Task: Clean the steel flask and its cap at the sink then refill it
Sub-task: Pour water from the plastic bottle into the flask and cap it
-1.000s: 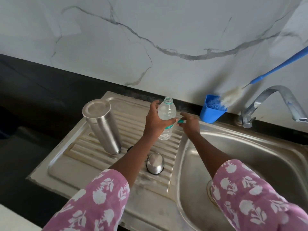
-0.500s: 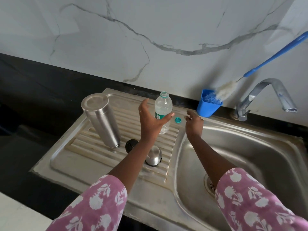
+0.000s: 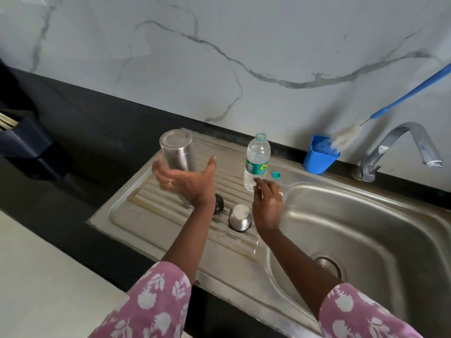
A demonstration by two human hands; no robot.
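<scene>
Since half a second ago the left hand (image 3: pixel 185 181) has swung from the bottle (image 3: pixel 257 159) to the flask (image 3: pixel 176 152). Its fingers are spread wide; whether they touch the flask I cannot tell. The right hand (image 3: pixel 267 203) hangs by the bottle's foot, fingers loosely curled, holding nothing. The flask stands upside down on the steel drainboard (image 3: pixel 136 215), with its cap (image 3: pixel 240 217) and stopper (image 3: pixel 219 203) in front. The counter (image 3: pixel 73 132) is black, the wall (image 3: pixel 219 45) marbled. The left hand hides the flask's base, and the brush (image 3: pixel 402 98) is cut off at the right.
</scene>
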